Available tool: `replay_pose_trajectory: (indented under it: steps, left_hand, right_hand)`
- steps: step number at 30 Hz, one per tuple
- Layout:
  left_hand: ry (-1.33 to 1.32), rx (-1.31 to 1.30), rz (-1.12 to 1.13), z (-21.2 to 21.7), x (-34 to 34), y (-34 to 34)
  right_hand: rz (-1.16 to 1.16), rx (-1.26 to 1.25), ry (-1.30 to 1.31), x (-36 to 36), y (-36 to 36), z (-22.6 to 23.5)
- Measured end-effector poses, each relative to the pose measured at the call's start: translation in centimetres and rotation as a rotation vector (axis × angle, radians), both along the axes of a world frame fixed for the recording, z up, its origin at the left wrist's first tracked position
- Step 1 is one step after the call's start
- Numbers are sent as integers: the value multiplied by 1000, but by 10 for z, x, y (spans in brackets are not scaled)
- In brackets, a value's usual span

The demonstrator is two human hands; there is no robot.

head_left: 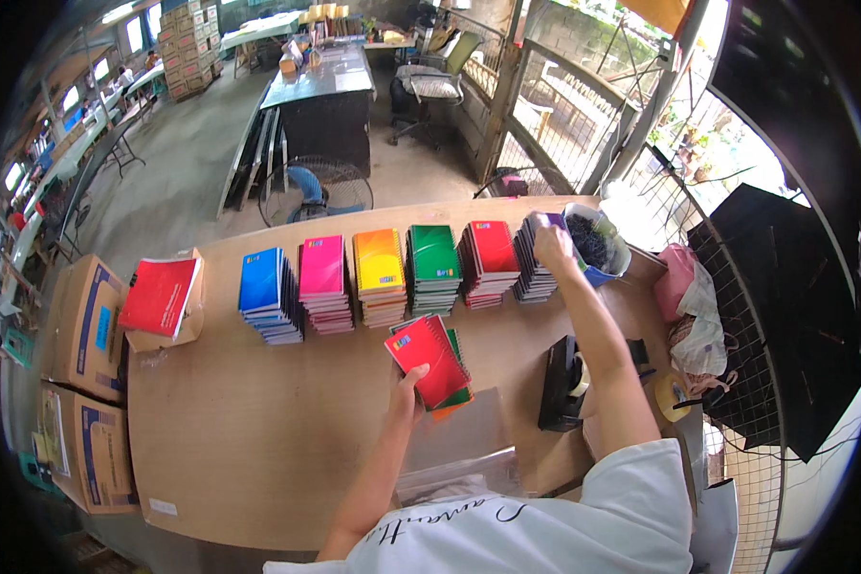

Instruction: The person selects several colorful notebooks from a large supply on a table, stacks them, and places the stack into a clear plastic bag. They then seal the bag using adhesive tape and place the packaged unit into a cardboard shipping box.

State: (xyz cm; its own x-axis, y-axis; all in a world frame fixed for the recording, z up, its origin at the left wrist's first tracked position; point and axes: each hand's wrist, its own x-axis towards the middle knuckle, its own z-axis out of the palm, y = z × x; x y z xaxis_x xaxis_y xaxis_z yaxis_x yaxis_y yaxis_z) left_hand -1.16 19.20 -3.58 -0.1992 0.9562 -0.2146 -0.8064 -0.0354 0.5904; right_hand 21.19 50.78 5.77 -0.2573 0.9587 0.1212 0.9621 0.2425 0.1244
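Observation:
My left hand [408, 390] is closed around a small fanned batch of spiral notebooks, with a red notebook [429, 359] on top and green and orange edges showing beneath. My right arm reaches far forward, and my right hand [553, 247] grips the top purple notebook [527, 230] of the rightmost stack; its fingertips are partly hidden. Left of that stand stacks of spiral notebooks in a row: red [495, 249], green [433, 253], yellow [379, 258], pink [322, 266] and blue [261, 277].
Beside the purple stack stands a bucket [595, 247] with dark contents. A black tape dispenser [562, 385] and clear plastic sleeves [464, 454] lie on the wooden table [230, 421]. Cardboard boxes [91, 330] and a larger red book [161, 295] are at the left. A fan [316, 191] stands beyond.

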Motion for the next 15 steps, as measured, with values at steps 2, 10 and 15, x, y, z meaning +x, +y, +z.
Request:
replay_pose_trajectory:
  steps: [2, 10, 15]
  left_hand:
    - [-29, -11, -60, 2, 3, 0]
    - [44, 17, 138, -12, 15, -6]
    - [-307, 235, -61, -23, 54, -30]
  right_hand:
    - [95, 201, -41, 32, 9, -2]
    - [357, 59, -3, -66, -213, 78]
    - [584, 324, -353, -85, -338, 7]
